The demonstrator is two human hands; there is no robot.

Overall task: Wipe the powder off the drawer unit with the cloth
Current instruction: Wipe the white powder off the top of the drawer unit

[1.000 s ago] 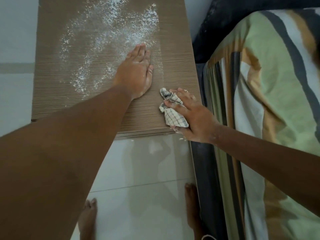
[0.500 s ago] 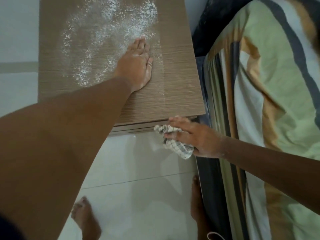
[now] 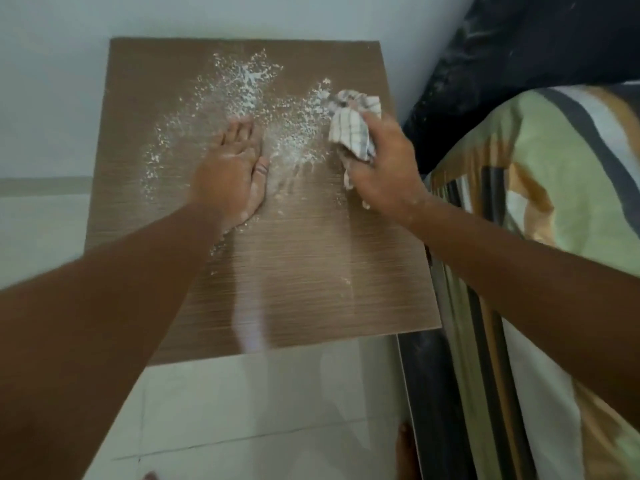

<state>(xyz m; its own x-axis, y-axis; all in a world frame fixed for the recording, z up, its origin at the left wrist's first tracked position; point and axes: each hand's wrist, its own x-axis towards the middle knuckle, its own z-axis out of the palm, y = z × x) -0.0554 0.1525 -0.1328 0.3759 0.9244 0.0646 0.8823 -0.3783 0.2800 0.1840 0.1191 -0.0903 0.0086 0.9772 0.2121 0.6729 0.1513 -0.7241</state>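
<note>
The drawer unit has a brown wood-grain top seen from above. White powder is scattered over its far half, thickest at the far middle, with a pale smear running toward the near edge. My left hand lies flat on the top, fingers together, palm down, in the powder. My right hand grips a bunched checked cloth at the right side of the powder patch, with the cloth touching the top.
A bed with a striped green, orange and white cover stands close against the unit's right side. A dark pillow lies at the far right. White floor tiles lie below, with my toes showing. A pale wall stands behind.
My right hand carried the cloth from the unit's near right corner, down past the front edge, then up to the far right of the powder. The left hand stayed flat.
</note>
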